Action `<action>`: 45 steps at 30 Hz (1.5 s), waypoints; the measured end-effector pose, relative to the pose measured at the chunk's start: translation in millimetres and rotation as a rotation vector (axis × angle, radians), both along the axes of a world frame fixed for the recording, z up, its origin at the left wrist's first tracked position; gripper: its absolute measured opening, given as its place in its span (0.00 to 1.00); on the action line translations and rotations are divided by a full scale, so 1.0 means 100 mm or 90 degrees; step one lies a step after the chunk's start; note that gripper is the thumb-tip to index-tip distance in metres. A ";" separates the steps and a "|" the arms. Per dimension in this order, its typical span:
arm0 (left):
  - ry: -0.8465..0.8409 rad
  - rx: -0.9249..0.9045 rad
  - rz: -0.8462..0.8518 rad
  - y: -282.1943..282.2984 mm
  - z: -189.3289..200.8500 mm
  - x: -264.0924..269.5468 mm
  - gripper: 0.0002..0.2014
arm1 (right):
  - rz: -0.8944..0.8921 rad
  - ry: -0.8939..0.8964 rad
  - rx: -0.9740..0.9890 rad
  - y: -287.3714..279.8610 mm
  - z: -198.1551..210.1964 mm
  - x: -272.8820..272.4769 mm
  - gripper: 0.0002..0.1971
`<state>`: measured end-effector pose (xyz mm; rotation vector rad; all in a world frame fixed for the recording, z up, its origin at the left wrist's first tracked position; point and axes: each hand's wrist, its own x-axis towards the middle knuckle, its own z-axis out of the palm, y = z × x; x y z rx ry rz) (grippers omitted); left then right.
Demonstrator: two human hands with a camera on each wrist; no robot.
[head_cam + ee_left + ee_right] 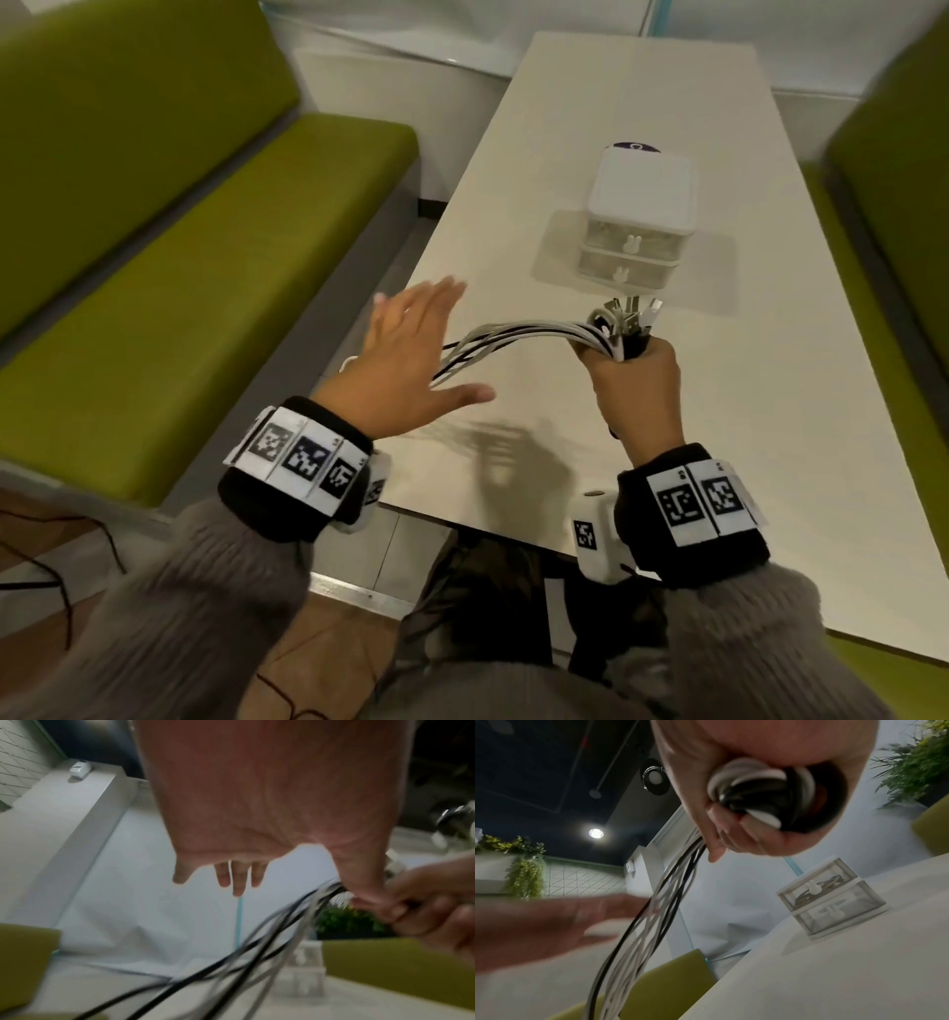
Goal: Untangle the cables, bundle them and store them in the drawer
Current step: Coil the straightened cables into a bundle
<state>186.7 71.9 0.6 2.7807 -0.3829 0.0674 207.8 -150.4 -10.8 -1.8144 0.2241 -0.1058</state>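
The pale worktop (590, 411) carries a small white drawer unit (639, 216) near its middle, both drawers pushed in. Nearer the person, the right hand (634, 383) is raised above the worktop, its fingers clenched round a bunch of black and white cables (518, 336), the plugs sticking up from the fist. The cables trail under the left hand (405, 360), which is spread flat, fingers straight, gripping nothing.
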 end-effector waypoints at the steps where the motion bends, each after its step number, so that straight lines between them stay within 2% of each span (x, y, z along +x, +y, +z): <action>1: -0.051 -0.026 -0.030 -0.14 0.06 0.00 0.47 | 0.010 -0.003 -0.008 0.05 0.01 -0.01 0.18; 3: -0.074 -0.049 -0.079 -0.43 0.09 0.02 0.38 | 0.033 -0.007 -0.013 0.14 0.01 -0.04 0.17; 6: -0.046 -0.132 -0.073 -0.53 -0.09 0.08 0.22 | 0.031 -0.006 0.031 0.11 0.01 -0.04 0.19; 7: -0.025 -0.190 -0.042 -0.46 -0.17 0.10 0.17 | 0.015 -0.006 0.057 0.05 0.03 -0.03 0.20; 9: 0.086 -0.316 0.012 -0.33 -0.28 0.10 0.11 | -0.013 -0.014 0.088 -0.07 0.07 0.01 0.21; 12: 0.181 -0.466 0.018 -0.33 -0.29 0.05 0.13 | -0.012 -0.017 0.118 -0.06 0.12 0.02 0.22; 14: 0.188 -0.550 0.028 -0.39 -0.17 0.04 0.20 | -0.003 -0.003 0.143 0.06 0.11 -0.02 0.21; 16: 0.160 -0.585 0.035 -0.44 -0.07 0.05 0.22 | 0.002 0.017 0.169 0.19 0.10 -0.07 0.20; 19: 0.098 -0.541 0.034 -0.50 -0.01 0.01 0.21 | 0.027 0.022 0.238 0.33 0.11 -0.13 0.20; 23: 0.045 -0.390 0.022 -0.56 -0.02 -0.05 0.21 | 0.066 0.012 0.295 0.38 0.14 -0.16 0.13; 27: -0.015 -0.248 0.015 -0.54 0.06 -0.07 0.28 | 0.139 -0.020 0.387 0.31 0.15 -0.16 0.09; 29: -0.017 -0.239 0.018 -0.54 0.08 -0.07 0.28 | 0.162 -0.046 0.385 0.28 0.20 -0.15 0.07; 33: 0.014 -0.210 -0.044 -0.65 0.11 -0.16 0.21 | 0.096 -0.105 0.352 0.31 0.28 -0.11 0.09; 36: 0.025 -0.160 -0.066 -0.71 0.15 -0.15 0.27 | 0.102 -0.116 0.358 0.34 0.27 -0.10 0.08; 39: 0.039 -0.010 -0.074 -0.69 0.21 -0.07 0.25 | 0.130 -0.073 0.315 0.33 0.23 -0.14 0.13; 42: 0.031 0.118 -0.090 -0.70 0.22 -0.08 0.21 | 0.114 -0.021 0.314 0.34 0.15 -0.16 0.11; 45: 0.036 0.117 -0.090 -0.74 0.15 -0.11 0.21 | 0.040 0.026 0.354 0.33 0.10 -0.15 0.11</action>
